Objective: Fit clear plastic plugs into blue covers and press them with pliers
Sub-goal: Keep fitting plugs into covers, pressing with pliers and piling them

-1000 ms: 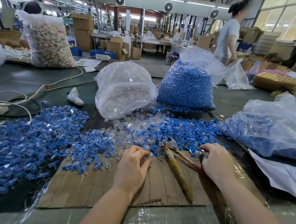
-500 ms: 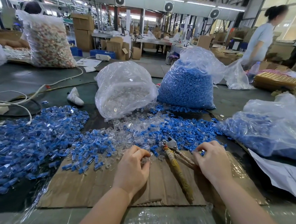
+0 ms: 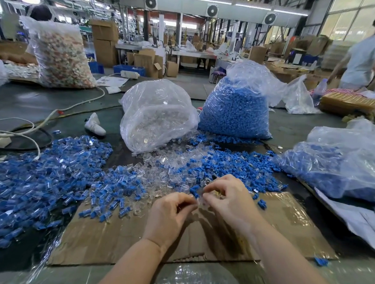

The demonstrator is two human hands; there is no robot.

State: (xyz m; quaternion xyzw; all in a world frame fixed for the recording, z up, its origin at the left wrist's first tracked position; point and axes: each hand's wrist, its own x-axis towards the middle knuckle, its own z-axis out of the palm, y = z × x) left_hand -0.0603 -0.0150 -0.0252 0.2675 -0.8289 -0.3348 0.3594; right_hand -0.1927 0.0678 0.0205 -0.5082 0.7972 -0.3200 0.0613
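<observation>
Over the cardboard (image 3: 286,223), the left hand (image 3: 169,214) and right hand (image 3: 227,198) meet, fingers curled, seemingly pinching a clear plug and cover together; pressing with pliers probably follows.

Bright overhead strip lighting; edges bow, and the hands look slightly blurred.

Two bare forearms enter from the lower edge of the frame, one from lower centre and one from lower right. No sleeve, cuff or glove covers either of them as far as the picture's edge shows. The left hand (image 3: 169,214) and the right hand (image 3: 227,200) are both uncovered. No ring, watch, bracelet or band shows on the wrists or on the visible fingers. The fingernails are too small and blurred to tell anything about them.
</observation>
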